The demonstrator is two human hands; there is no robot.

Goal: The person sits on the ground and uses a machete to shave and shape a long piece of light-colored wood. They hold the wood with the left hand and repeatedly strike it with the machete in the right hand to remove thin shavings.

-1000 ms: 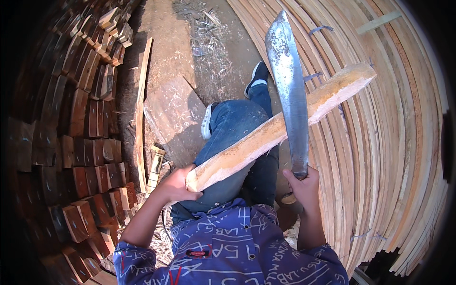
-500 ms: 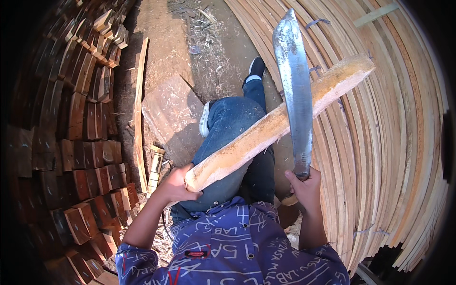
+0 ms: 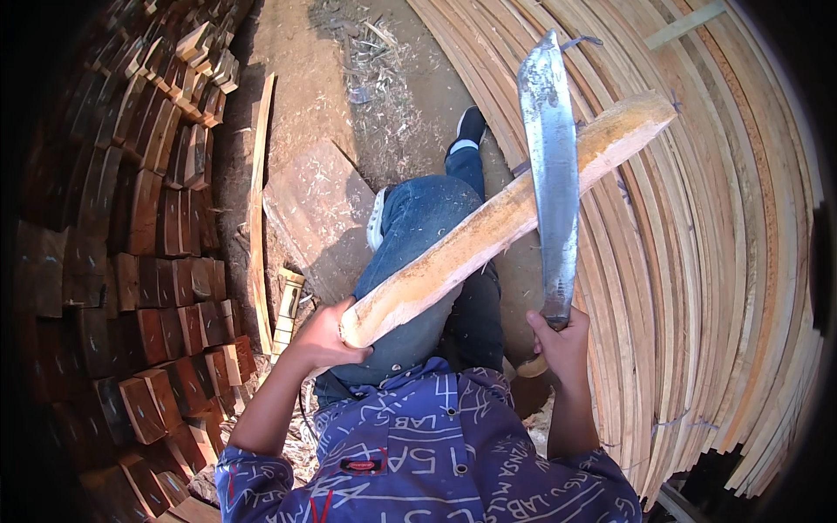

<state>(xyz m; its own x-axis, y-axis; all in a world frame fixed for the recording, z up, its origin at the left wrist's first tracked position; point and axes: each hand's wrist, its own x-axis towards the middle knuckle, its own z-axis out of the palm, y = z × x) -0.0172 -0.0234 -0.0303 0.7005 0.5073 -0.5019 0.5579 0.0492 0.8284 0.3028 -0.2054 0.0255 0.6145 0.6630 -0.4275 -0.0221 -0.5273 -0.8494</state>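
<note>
My left hand (image 3: 329,338) is wrapped round the near end of a long, pale piece of wood (image 3: 436,275). The piece slants up to the right over my bent knee, its far end in front of the stacked strips. In my right hand (image 3: 562,344) is a machete (image 3: 551,187) with a broad, worn steel blade, held by its handle with the tip pointing away from me. The blade crosses in front of the wood's far half; whether the two touch I cannot tell. Most of the handle is hidden by my fingers.
Long curved-looking wooden strips (image 3: 689,288) lie stacked on the right. Short dark timber blocks (image 3: 166,331) are piled on the left. A flat board (image 3: 318,209), a thin strip (image 3: 260,209) and wood shavings (image 3: 384,78) lie on the ground ahead.
The machete has shifted slightly to the right and toward me, with its tip lower in view. The wood's far end has moved a little left; both grips are unchanged.
</note>
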